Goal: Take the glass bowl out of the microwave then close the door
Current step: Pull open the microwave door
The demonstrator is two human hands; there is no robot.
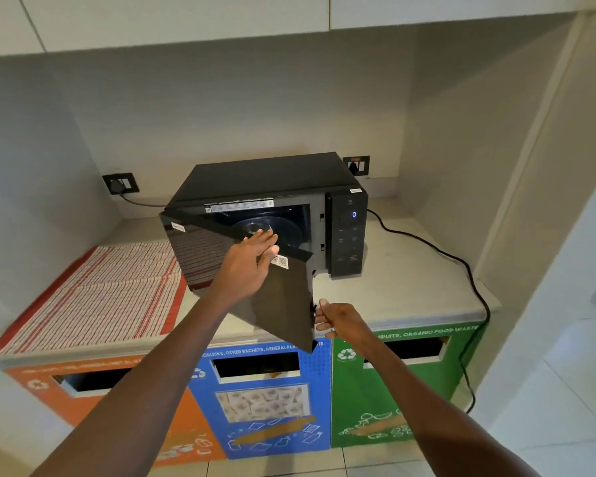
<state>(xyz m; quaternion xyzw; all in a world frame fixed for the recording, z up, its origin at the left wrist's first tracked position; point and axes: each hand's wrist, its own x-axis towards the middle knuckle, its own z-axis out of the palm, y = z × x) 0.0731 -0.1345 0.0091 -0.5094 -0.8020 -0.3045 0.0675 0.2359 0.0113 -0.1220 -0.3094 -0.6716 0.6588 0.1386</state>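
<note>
A black microwave (pixel 272 177) stands on the counter with its door (pixel 283 297) swung about halfway open toward me. Inside the dark cavity I see a round glassy shape, the glass bowl (pixel 252 227), on the turntable; my fingers partly hide it. My left hand (pixel 252 263) reaches over the door's top edge with its fingers stretched toward the cavity and its thumb against the door's face, holding nothing. My right hand (pixel 334 321) pinches the door's free outer edge with its fingertips.
A red-and-white striped cloth (pixel 93 287) covers the counter left of the microwave. A black power cord (pixel 461 266) trails across the counter's right side and down. Below the counter are orange (pixel 66 404), blue (pixel 262 401) and green (pixel 393 397) waste bins. Walls enclose the alcove.
</note>
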